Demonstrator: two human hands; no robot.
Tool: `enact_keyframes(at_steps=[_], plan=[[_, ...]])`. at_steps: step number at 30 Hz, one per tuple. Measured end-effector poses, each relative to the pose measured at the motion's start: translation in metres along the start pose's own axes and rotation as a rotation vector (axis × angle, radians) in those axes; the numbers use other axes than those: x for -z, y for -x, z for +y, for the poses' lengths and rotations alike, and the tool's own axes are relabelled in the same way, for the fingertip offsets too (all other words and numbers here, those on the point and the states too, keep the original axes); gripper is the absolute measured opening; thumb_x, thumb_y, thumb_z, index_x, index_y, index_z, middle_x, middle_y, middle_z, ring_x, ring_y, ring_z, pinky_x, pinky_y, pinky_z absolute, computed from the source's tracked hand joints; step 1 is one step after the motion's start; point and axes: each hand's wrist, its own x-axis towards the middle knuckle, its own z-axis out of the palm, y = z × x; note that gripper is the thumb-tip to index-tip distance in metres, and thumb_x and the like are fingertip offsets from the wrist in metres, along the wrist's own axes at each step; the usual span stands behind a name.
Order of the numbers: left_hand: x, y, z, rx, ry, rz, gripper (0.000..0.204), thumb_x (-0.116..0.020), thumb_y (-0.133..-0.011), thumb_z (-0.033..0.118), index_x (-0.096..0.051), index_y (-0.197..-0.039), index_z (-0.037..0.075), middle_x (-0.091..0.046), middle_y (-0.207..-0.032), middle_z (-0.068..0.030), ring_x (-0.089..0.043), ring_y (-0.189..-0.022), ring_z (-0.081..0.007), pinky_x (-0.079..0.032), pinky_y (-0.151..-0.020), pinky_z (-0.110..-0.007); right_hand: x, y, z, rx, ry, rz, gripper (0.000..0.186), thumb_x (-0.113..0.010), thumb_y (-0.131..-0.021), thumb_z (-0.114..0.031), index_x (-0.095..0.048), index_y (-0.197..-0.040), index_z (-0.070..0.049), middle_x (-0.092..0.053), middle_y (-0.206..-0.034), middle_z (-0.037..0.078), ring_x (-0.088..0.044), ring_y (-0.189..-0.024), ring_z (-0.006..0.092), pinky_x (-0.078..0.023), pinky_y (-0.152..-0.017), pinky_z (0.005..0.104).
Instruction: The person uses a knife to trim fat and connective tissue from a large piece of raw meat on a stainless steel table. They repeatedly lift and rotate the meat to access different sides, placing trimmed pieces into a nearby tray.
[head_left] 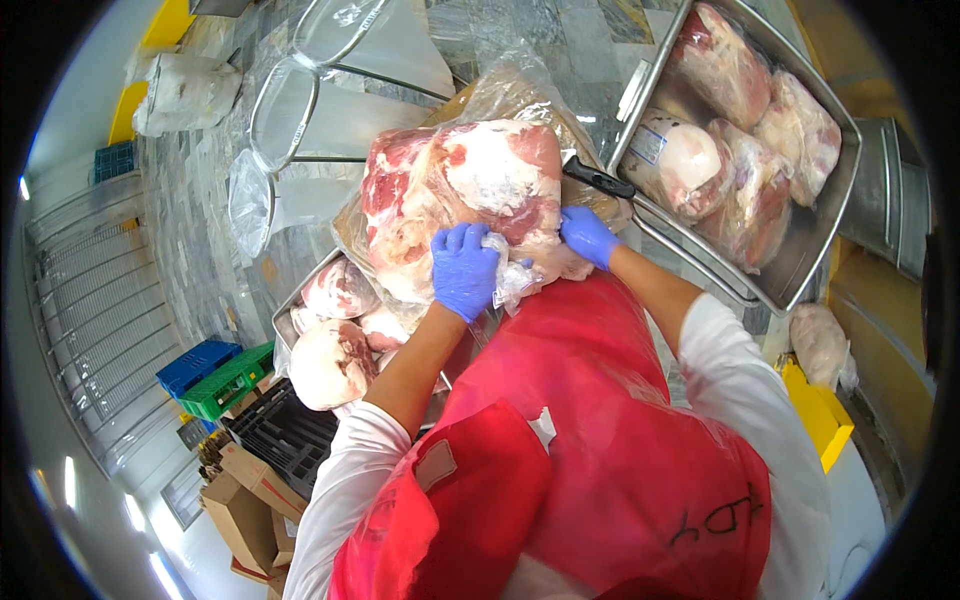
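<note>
A large slab of raw meat (420, 180) lies on crumpled plastic over cardboard, in front of me. My left hand (465, 268) is blue-gloved, its fingers curled over the meat's near edge, gripping a bunched clear plastic wrap (514, 278). My right hand (592, 238), also gloved, grips the slab's right edge, with its fingertips partly hidden. Just above it, a knife (600, 178) with a black handle lies at the meat's right corner, its blade mostly out of sight. My red apron fills the view below the slab.
A steel tub of bagged meat (848, 190) stands right, another of meat pieces (287, 322) lower left. Wire stands with plastic bags (285, 110) are upper left. Blue and green crates (225, 380), black crates (280, 435) and cardboard boxes (240, 520) stack at left. A yellow bin (815, 410) is right.
</note>
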Motion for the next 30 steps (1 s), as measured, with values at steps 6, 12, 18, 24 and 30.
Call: enact_keyframes(at_steps=[6, 12, 18, 24, 30], plan=[[0.010, 0.001, -0.005, 0.084, 0.042, -0.033, 0.018, -0.063, -0.077, 0.023, -0.072, -0.089, 0.013, -0.062, -0.115, -0.0076, -0.054, -0.113, -0.0287, -0.037, -0.097, -0.048, 0.007, 0.036, -0.028, -0.007, -0.106, 0.000, 0.028, -0.054, -0.091, -0.023, -0.064, -0.086, 0.002, -0.067, -0.092, 0.027, -0.066, -0.084, 0.0427, -0.050, -0.073, 0.0474], [0.001, 0.000, -0.002, 0.079, 0.026, 0.030, 0.018, -0.064, -0.076, 0.022, -0.070, -0.090, 0.012, -0.062, -0.114, -0.0085, -0.054, -0.110, -0.0305, -0.037, -0.095, -0.048, 0.011, 0.045, -0.040, 0.014, -0.146, -0.015, 0.027, -0.054, -0.093, -0.022, -0.064, -0.086, 0.003, -0.066, -0.085, 0.024, -0.064, -0.076, 0.0329, -0.049, -0.073, 0.0440], [0.001, 0.003, 0.001, 0.047, 0.038, 0.087, 0.019, -0.064, -0.076, 0.022, -0.069, -0.091, 0.011, -0.062, -0.112, -0.0097, -0.055, -0.108, -0.0317, -0.038, -0.093, -0.049, 0.002, 0.037, -0.012, 0.114, -0.007, 0.040, 0.027, -0.054, -0.093, -0.022, -0.065, -0.089, 0.003, -0.065, -0.083, 0.025, -0.064, -0.075, 0.0300, -0.049, -0.071, 0.0429], [-0.009, 0.009, -0.006, 0.061, 0.003, 0.059, 0.018, -0.063, -0.079, 0.020, -0.068, -0.093, 0.011, -0.063, -0.112, -0.0094, -0.055, -0.108, -0.0311, -0.039, -0.093, -0.049, 0.003, 0.053, -0.037, -0.051, -0.203, 0.055, 0.023, -0.055, -0.091, -0.018, -0.067, -0.088, 0.001, -0.067, -0.083, 0.024, -0.069, -0.078, 0.0354, -0.052, -0.071, 0.0446], [0.006, 0.000, 0.003, 0.065, 0.012, 0.064, 0.017, -0.063, -0.081, 0.020, -0.068, -0.094, 0.009, -0.064, -0.111, -0.0098, -0.056, -0.106, -0.0308, -0.039, -0.093, -0.049, 0.005, 0.040, -0.003, 0.285, 0.265, 0.014, 0.018, -0.058, -0.087, -0.017, -0.070, -0.080, -0.005, -0.066, -0.077, 0.022, -0.069, -0.076, 0.0376, -0.054, -0.068, 0.0457]])
